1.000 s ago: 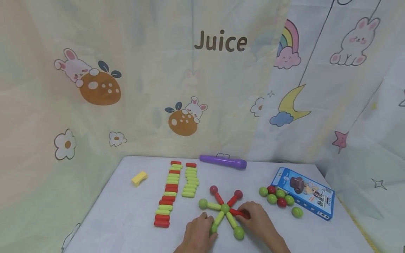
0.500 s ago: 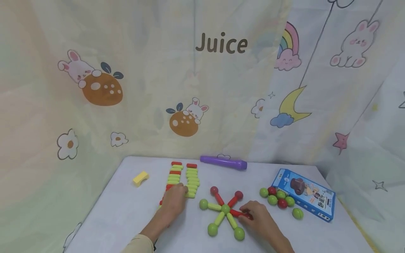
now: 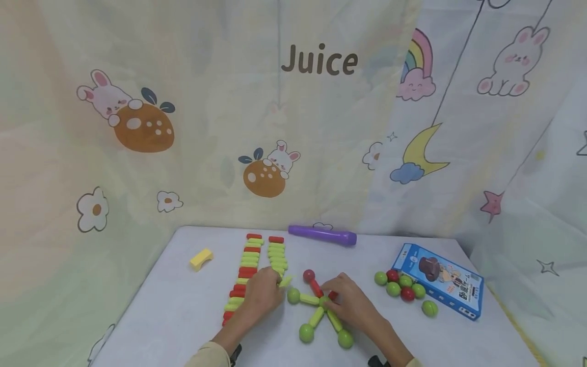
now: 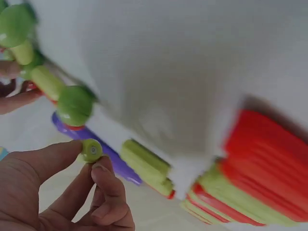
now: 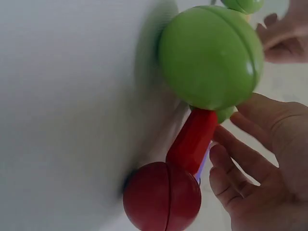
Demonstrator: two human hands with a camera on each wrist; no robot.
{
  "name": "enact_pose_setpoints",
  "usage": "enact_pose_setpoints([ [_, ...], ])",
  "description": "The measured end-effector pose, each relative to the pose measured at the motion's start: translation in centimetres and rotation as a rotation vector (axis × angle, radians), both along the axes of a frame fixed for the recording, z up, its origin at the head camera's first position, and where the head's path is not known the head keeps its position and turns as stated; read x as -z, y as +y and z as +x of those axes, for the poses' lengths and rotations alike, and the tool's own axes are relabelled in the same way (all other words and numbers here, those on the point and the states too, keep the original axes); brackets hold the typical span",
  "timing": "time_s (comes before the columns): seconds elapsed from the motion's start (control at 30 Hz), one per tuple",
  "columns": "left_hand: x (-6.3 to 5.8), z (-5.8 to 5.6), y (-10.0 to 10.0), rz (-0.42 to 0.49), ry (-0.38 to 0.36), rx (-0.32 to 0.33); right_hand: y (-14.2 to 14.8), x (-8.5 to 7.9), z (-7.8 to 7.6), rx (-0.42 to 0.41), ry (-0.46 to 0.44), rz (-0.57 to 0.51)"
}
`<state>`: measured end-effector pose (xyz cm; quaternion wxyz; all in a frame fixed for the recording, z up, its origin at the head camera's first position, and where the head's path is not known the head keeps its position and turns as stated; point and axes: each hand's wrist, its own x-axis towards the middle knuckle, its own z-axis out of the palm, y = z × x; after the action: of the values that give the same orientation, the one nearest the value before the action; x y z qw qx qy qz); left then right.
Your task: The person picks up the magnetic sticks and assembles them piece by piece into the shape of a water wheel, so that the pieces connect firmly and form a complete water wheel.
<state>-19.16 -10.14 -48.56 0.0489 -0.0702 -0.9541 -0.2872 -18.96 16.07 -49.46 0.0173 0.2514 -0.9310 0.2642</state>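
Observation:
My left hand (image 3: 265, 293) pinches a yellow-green rod (image 3: 286, 281) between thumb and fingers, raised off the table beside the rod rows. In the left wrist view the rod's round end (image 4: 92, 150) faces the camera. My right hand (image 3: 354, 302) reaches over a star of rods and balls, its thumb and fingertips pinching the green centre ball (image 3: 323, 303). Green balls (image 3: 306, 333) and a red ball (image 3: 309, 276) tip the arms that show. In the right wrist view a red rod (image 5: 191, 142) carries another red ball (image 5: 161, 197); in the head view this hand covers the star's right side.
Rows of red and yellow-green rods (image 3: 250, 256) lie left of the star. Loose green and red balls (image 3: 393, 289) sit by a blue box (image 3: 442, 280) at right. A purple tube (image 3: 322, 235) lies at the back; a yellow arch block (image 3: 201, 259) is far left.
My left hand left the star's front ball, went to the rod rows and now lifts a yellow-green rod. My right hand moved from the right-hand red ball to the star's centre.

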Motion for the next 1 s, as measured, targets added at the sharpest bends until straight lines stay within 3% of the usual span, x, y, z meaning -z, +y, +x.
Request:
enact_pose_setpoints([
  [0.13,-0.8,-0.3,1.5,0.116,-0.091,0.021,-0.1,0.1,-0.4,-0.053,-0.03,0.024],
  [0.33,-0.7,-1.2,2.7,0.106,-0.149,-0.033,-0.2,0.1,-0.3,-0.116,-0.042,0.007],
  [0.53,-0.2,-1.5,3.2,0.112,-0.189,-0.046,-0.3,0.0,-0.1,-0.102,-0.047,0.019],
  [1.0,1.0,-0.7,3.6,0.122,-0.138,-0.037,-0.4,0.2,-0.2,-0.089,-0.071,0.033],
])
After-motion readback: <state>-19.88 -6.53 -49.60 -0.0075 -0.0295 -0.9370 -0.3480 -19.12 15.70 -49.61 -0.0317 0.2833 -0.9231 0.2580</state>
